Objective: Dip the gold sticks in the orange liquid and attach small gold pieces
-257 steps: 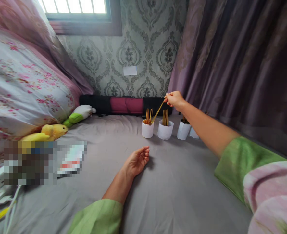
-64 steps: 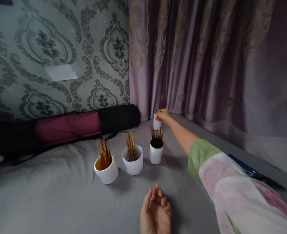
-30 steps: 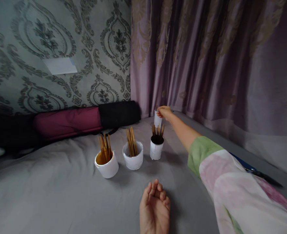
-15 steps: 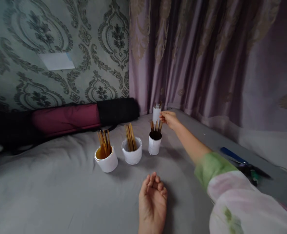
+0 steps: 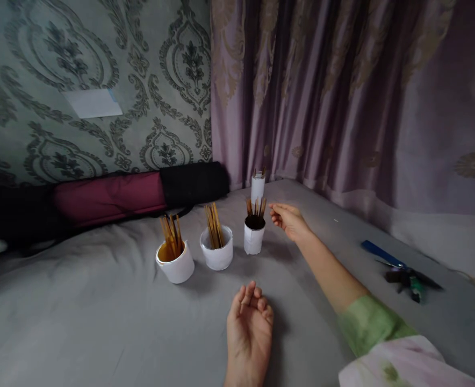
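Observation:
My left hand (image 5: 250, 325) rests palm up on the grey sheet, its fingers loosely curled and nothing in it. To the right of a slim white cup (image 5: 253, 241) of thin brown sticks (image 5: 257, 207) is my right hand (image 5: 288, 219), thumb and fingertips pinched together. Whether anything is between those fingertips is too small to make out. Left of the slim cup stand two wider white cups, the middle cup (image 5: 218, 259) and the left cup (image 5: 179, 269), each with several upright sticks. Farther back, another white cup (image 5: 257, 189) has stick tips above its rim.
A blue-handled tool (image 5: 382, 252) lies with dark and green items (image 5: 415, 287) on the right. Along the patterned wall runs a long black and maroon bag (image 5: 108, 196). A purple curtain (image 5: 302, 91) hangs behind the sheet.
My right hand has drawn back from beside the rear cup, toward me and slightly right. My left hand keeps nearly the same pose. The cups stand where they were.

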